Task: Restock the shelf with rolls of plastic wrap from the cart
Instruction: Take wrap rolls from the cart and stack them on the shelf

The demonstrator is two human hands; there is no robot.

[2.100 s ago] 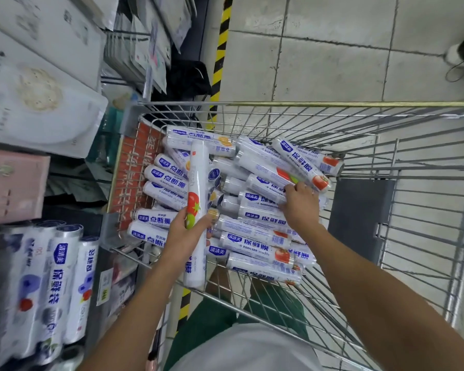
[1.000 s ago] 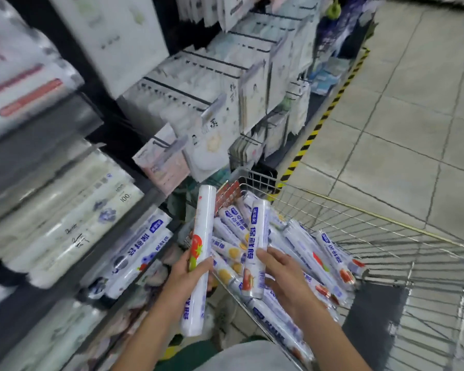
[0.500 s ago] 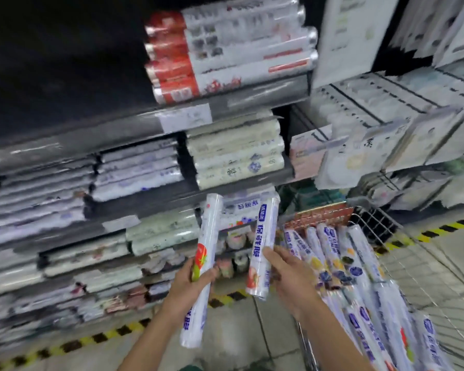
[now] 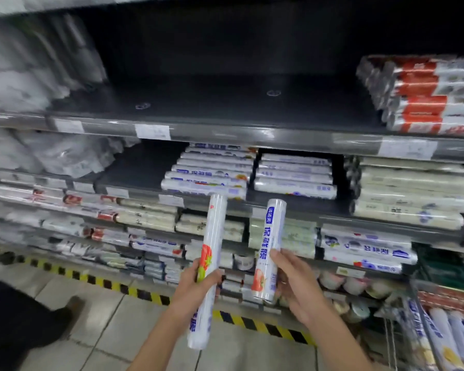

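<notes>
My left hand (image 4: pixel 196 287) grips a long white roll of plastic wrap (image 4: pixel 212 236) with a tomato picture, held nearly upright. A shorter white roll with blue lettering (image 4: pixel 271 236) stands upright in the grip of my right hand (image 4: pixel 295 285). Both rolls are held in front of the dark shelf unit (image 4: pixel 225 135). Matching white-and-blue rolls (image 4: pixel 206 172) lie stacked on the second shelf, just above the tops of the held rolls. The wire cart (image 4: pixel 423 333) with more rolls (image 4: pixel 456 338) shows at the lower right corner.
The top shelf is bare in its middle, with red-and-white rolls (image 4: pixel 423 97) at its right end. Left of the stacked rolls the second shelf has a bare dark patch (image 4: pixel 140 167). Lower shelves hold several other wraps. A yellow-black strip (image 4: pixel 118 287) marks the floor. A dark shoe (image 4: pixel 67 311) is at lower left.
The view swung left from the cart to face the shelves squarely. Both hands lifted their rolls out of the cart and now hold them upright before the second shelf.
</notes>
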